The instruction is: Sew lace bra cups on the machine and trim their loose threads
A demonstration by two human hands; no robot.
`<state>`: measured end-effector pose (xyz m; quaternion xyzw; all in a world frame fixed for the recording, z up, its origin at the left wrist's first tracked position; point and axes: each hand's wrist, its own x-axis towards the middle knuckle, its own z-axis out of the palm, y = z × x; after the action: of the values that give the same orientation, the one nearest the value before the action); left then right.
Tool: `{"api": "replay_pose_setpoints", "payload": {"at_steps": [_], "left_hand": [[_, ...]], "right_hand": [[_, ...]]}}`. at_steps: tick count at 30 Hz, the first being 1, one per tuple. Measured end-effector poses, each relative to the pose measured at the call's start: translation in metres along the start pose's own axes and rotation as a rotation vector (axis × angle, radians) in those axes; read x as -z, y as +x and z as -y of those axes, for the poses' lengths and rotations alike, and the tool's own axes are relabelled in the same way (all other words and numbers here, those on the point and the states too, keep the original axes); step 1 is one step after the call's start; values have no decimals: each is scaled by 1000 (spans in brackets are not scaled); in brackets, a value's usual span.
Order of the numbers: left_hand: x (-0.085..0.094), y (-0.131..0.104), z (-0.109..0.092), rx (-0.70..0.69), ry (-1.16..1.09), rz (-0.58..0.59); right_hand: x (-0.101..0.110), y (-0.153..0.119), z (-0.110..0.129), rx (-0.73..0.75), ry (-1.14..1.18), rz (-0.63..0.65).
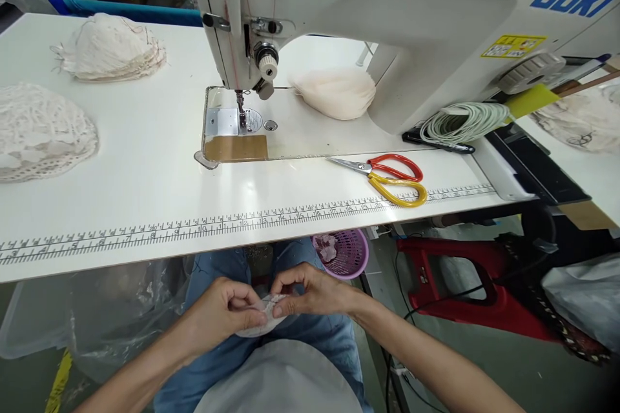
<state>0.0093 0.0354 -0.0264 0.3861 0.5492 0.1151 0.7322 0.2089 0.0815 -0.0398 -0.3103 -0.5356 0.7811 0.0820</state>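
In the head view, we look down on both hands at work over the lap, just below the front edge of a white sewing table [145, 193]. Our left hand [235, 306] pinches a small white lace-edged fabric piece [256, 332] between thumb and curled fingers. Our right hand [307, 290] grips the same piece from the other side, thumb and fingertips closed on it, so the two thumbs sit near each other. The piece is above our blue jeans [325, 342], partly covered by the fingers.

On the table before us stands a JUKI sewing machine [436, 19], with a rounded stack of pale, sheer fabric pieces [336, 93] under its arm. Red-and-yellow-handled scissors [371, 171] lie in front of it, blades pointing left, the yellow handle over a printed ruler strip [281, 218]. To the left we have a lace stack [43, 132] and, farther back, a cream fabric stack [111, 48]. A purple basket [365, 258] sits below the table edge, beyond our right hand.
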Motion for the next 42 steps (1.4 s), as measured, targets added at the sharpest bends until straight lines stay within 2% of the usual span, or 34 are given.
{"api": "replay_pose_setpoints", "payload": {"at_steps": [12,17,23,27,34,42], "left_hand": [[3,-3,1,-7,-1,5],[6,-7,1,22,-1,58],[8,-8,1,-12,26,36],[13,-12,4,8,10,80],[19,-17,8,-14,2,137],[30,-25,8,-26,-44,175]], "right_hand": [[-2,2,3,-48,28,0],[-2,3,2,-81,94,6],[-6,5,2,-37,37,11],[-4,3,1,-82,102,-35],[-6,4,5,-79,22,53],[1,-5,1,-157,129,0]]}}
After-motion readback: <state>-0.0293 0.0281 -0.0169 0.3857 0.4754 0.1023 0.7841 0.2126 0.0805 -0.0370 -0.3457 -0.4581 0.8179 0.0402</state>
